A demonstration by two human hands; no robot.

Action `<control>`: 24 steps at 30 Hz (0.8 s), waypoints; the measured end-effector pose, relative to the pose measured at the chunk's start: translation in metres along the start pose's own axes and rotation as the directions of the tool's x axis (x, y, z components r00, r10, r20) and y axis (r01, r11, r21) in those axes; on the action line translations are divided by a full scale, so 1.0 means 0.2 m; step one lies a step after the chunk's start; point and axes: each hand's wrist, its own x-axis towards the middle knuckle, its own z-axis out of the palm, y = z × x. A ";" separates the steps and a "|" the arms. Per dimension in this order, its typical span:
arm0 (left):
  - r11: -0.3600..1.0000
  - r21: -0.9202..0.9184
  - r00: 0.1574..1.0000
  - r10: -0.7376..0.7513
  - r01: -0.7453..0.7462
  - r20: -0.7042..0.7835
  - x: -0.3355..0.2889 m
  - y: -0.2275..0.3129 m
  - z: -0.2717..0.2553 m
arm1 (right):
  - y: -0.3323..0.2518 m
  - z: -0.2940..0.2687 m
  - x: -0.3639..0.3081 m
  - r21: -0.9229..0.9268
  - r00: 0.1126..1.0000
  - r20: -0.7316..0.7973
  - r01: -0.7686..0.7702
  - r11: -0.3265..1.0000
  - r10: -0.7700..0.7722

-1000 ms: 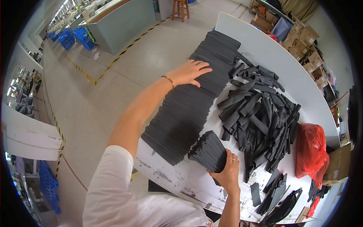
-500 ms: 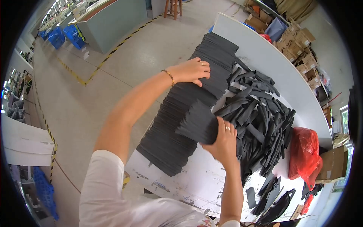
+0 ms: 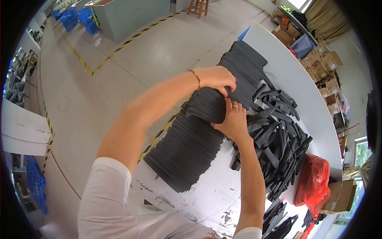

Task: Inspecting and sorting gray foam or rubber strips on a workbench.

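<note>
Black fabric strips (image 3: 187, 153) lie packed side by side in a long row on the white table. My right hand (image 3: 234, 121) grips a thick bundle of black strips (image 3: 205, 105), thumb and fingers at its right end. The bundle sits on top of the row, near its middle. At the bundle's far edge my left hand (image 3: 219, 78) has its fingers curled down onto the strips, its thumb close to my right fingertips. My left palm hides part of the row. To the right lies a loose heap of black strips (image 3: 278, 147).
A red plastic bag (image 3: 312, 181) and a cardboard box (image 3: 339, 196) stand right of the heap. The white table (image 3: 207, 199) has a raised panel (image 3: 304, 85) along its far right side. More cartons (image 3: 324, 67) are stacked beyond it. A wooden stool (image 3: 198, 8) stands far off.
My right hand has carried the bundle up and away from me, close to my left hand. The left hand's fingers have curled in more. The whole view has shifted slightly.
</note>
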 end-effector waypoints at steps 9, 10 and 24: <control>0.999 0.044 0.999 0.009 -0.011 0.044 -0.04 0.02 0.01 | 0.02 -0.02 0.02 -0.017 0.999 0.045 0.015 1.000 -0.014; 0.999 0.041 0.999 0.035 -0.035 -0.008 -0.05 0.01 0.01 | 0.02 -0.01 0.02 -0.008 0.998 0.052 0.022 1.000 -0.022; 0.961 0.251 0.974 -0.161 0.118 0.158 -0.10 0.08 -0.02 | 0.04 -0.02 0.05 0.087 1.000 0.005 -0.017 0.996 0.016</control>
